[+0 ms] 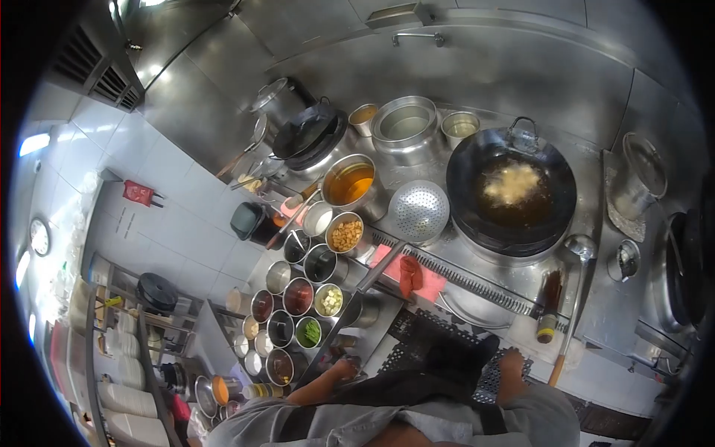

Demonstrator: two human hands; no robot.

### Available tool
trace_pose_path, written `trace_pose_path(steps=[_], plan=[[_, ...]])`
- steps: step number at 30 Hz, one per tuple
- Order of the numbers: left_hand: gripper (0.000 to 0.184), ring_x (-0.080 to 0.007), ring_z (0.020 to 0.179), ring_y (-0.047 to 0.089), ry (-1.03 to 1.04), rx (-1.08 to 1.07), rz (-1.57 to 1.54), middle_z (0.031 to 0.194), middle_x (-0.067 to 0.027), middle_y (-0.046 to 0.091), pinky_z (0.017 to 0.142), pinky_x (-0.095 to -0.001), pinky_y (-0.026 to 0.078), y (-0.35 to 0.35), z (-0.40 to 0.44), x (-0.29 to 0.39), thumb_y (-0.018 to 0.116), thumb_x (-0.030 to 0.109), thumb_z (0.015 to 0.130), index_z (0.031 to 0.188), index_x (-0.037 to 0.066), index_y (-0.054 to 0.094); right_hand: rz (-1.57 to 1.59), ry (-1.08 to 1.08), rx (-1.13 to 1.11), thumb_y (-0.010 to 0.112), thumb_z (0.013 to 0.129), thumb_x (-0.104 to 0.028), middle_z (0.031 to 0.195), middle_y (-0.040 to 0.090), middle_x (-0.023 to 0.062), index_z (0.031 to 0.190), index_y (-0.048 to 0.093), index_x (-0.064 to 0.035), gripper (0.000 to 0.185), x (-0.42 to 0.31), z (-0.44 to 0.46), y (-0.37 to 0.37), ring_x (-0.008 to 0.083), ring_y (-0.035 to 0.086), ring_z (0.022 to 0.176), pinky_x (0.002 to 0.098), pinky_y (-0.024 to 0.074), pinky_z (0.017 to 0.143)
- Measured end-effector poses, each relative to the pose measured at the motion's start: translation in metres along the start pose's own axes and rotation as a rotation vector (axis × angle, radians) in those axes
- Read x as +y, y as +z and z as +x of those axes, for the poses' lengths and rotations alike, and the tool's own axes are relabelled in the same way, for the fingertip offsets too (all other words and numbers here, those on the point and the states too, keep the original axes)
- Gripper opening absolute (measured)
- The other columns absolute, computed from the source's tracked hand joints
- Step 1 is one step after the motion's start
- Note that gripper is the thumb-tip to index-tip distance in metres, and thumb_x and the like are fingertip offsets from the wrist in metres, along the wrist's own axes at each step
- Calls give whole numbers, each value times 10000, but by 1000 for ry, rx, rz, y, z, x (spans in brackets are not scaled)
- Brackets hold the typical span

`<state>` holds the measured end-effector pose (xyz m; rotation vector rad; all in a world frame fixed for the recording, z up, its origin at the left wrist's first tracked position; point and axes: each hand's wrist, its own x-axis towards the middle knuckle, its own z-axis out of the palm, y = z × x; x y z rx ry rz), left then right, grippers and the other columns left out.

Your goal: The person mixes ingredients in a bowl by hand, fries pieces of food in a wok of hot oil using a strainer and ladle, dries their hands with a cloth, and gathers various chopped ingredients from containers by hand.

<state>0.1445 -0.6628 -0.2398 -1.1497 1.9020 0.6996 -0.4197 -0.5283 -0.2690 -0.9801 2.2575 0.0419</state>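
My left hand [342, 369] hangs low beside the rack of seasoning pots, nearest a steel pot of brown sauce [280, 366]. My right hand [511, 362] is down at my side, near the front edge of the range and a white cloth [530, 337]. Both hands are small and partly shadowed, so their fingers do not show clearly. No tool is visible in either one. Ahead on the range, a black wok [462, 182] holds dark oil with pale, foaming food [512, 183] frying in it. A long-handled ladle [580, 249] lies right of the wok.
A perforated strainer [418, 211] rests left of the wok, its handle reaching toward me. Beyond stand a large steel pot [406, 149] and a pot of orange oil [350, 186]. A bottle [549, 313] lies near the front edge. Shelves with stacked plates [126, 395] are at left.
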Motion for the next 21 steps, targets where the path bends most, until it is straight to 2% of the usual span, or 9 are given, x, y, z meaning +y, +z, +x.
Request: trace_pose_path(steps=[4,6,8,10,12,16,18,19,21], plan=[[421,-264,956,602,-51,-39,-34,1135,-124,585,840,-381,474,-14,10,18,563,306,741,1133,155,594,-8,-122,52,534,764,-196,975,628,187,909,653,-22,256,-8,-22,19,340,600,941,442,479,819],[427,-253,882,628,452,250,293,1108,-125,599,790,-382,497,23,55,-12,559,309,747,1129,120,592,-59,-221,9,530,762,-196,926,636,194,902,654,-17,259,-33,-53,-11,354,608,908,449,485,804],[387,-262,781,646,479,279,-6,1039,-132,622,726,-400,511,23,63,-10,544,296,762,1085,90,603,-36,-347,175,530,731,-190,871,632,203,810,639,-17,218,-22,-37,26,370,603,862,467,488,758],[328,-273,729,649,-41,17,-484,949,-145,639,693,-403,512,-21,32,36,542,277,773,1010,66,623,68,-473,254,534,714,-184,843,619,200,853,611,-19,228,-35,-67,-4,381,581,838,471,464,776],[275,-271,673,648,118,83,-306,869,-154,644,644,-410,513,-28,40,39,548,263,773,915,46,640,74,-378,241,568,713,-210,864,622,219,883,638,-19,264,-44,-72,-18,384,591,828,455,468,760],[231,-273,683,649,212,132,-600,858,-155,645,635,-402,515,-39,40,56,553,236,782,859,41,648,140,-299,287,562,743,-187,856,630,205,921,638,-31,249,-34,-102,-41,375,600,821,449,476,772],[226,-270,760,648,-30,53,-754,913,-155,640,684,-382,518,-68,29,85,556,220,773,892,51,648,65,-191,288,567,739,-203,838,633,200,941,646,-47,267,-16,-108,-37,371,605,806,454,477,765],[273,-245,890,628,216,128,-613,1010,-149,624,764,-366,510,-50,65,72,570,262,753,929,68,646,66,-131,236,577,736,-231,839,637,195,957,655,-66,287,-4,-111,-34,362,611,809,459,476,772],[421,-209,1011,585,292,147,-524,1066,-127,617,907,-400,445,-67,79,84,596,444,709,915,82,655,163,-32,242,589,737,-258,899,637,198,966,657,-69,306,0,-128,-39,356,616,846,452,473,805]])
